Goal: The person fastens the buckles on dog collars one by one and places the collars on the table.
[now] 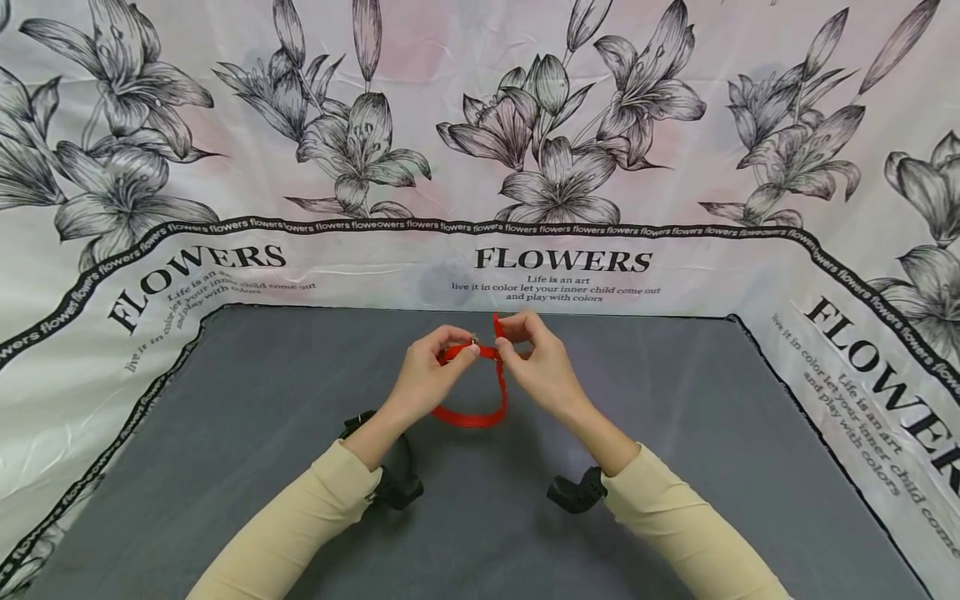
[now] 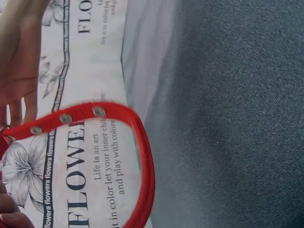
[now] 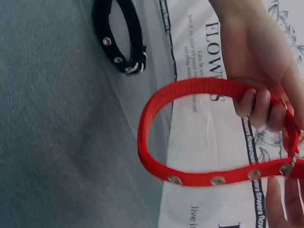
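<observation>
A red collar (image 1: pixel 471 421) with metal-rimmed holes along its band hangs as a loop between the two hands, above the grey table. My left hand (image 1: pixel 431 379) pinches the band at the metal fitting between thumb and fingers. On the other side my right hand (image 1: pixel 543 371) pinches the strap's end, which points up. The right wrist view shows the loop (image 3: pixel 148 154) side-on, the strap crossing at the fitting, and curled left fingers (image 3: pixel 261 109) against the band. In the left wrist view the holed strap (image 2: pixel 80 113) runs toward the right hand (image 2: pixel 19 71).
A dark studded collar (image 3: pixel 101 28) lies on the grey tabletop (image 1: pixel 660 400), near the left forearm. Black wrist devices (image 1: pixel 576 492) sit under both cuffs. White cloth (image 1: pixel 405 267) printed with flowers and lettering borders the table at the back and sides.
</observation>
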`<state>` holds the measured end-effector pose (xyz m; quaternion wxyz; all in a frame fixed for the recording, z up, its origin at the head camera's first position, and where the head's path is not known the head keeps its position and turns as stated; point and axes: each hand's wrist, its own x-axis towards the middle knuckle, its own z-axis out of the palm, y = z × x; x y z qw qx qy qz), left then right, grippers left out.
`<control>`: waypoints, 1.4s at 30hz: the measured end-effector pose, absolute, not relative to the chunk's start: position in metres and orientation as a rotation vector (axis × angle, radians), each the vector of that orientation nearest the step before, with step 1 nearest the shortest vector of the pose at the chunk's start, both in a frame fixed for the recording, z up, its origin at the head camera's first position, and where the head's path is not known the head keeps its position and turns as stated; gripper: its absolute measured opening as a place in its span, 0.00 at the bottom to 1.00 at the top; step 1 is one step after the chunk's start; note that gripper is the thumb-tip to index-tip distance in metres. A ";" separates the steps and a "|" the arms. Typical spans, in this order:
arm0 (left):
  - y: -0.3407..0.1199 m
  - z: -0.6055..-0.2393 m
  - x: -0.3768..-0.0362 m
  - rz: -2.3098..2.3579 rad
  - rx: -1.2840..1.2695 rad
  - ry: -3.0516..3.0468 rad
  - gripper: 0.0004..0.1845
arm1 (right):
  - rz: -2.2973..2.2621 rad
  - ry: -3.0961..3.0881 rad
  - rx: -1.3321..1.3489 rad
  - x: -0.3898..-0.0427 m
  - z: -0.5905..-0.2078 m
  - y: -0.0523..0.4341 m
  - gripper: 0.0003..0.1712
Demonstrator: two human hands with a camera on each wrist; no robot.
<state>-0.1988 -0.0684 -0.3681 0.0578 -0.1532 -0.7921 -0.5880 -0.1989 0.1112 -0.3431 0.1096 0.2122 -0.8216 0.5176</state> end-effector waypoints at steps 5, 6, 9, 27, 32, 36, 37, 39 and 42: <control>-0.070 -0.364 -0.196 -1.759 -0.465 -2.416 0.10 | 1.447 -2.525 0.737 -0.208 -0.348 0.120 0.09; -0.070 -0.364 -0.195 -1.753 -0.466 -2.425 0.10 | 1.426 -2.542 0.763 -0.208 -0.348 0.121 0.08; -0.070 -0.362 -0.193 -1.728 -0.472 -2.462 0.10 | 1.354 -2.595 0.841 -0.208 -0.345 0.123 0.07; -0.068 -0.363 -0.189 -1.667 -0.500 -2.454 0.09 | 1.253 -2.625 0.935 -0.202 -0.349 0.126 0.08; -0.068 -0.363 -0.189 -1.711 -0.475 -2.431 0.10 | 1.341 -2.573 0.837 -0.199 -0.355 0.124 0.07; -0.067 -0.362 -0.190 -1.770 -0.480 -2.400 0.12 | 1.388 -2.520 0.818 -0.200 -0.358 0.121 0.07; -0.067 -0.362 -0.190 -1.773 -0.479 -2.396 0.11 | 1.394 -2.513 0.818 -0.200 -0.358 0.120 0.07; -0.066 -0.361 -0.191 -1.767 -0.482 -2.389 0.09 | 1.407 -2.515 0.811 -0.199 -0.358 0.119 0.09; -0.067 -0.360 -0.191 -1.738 -0.494 -2.382 0.08 | 1.410 -2.533 0.810 -0.198 -0.358 0.117 0.13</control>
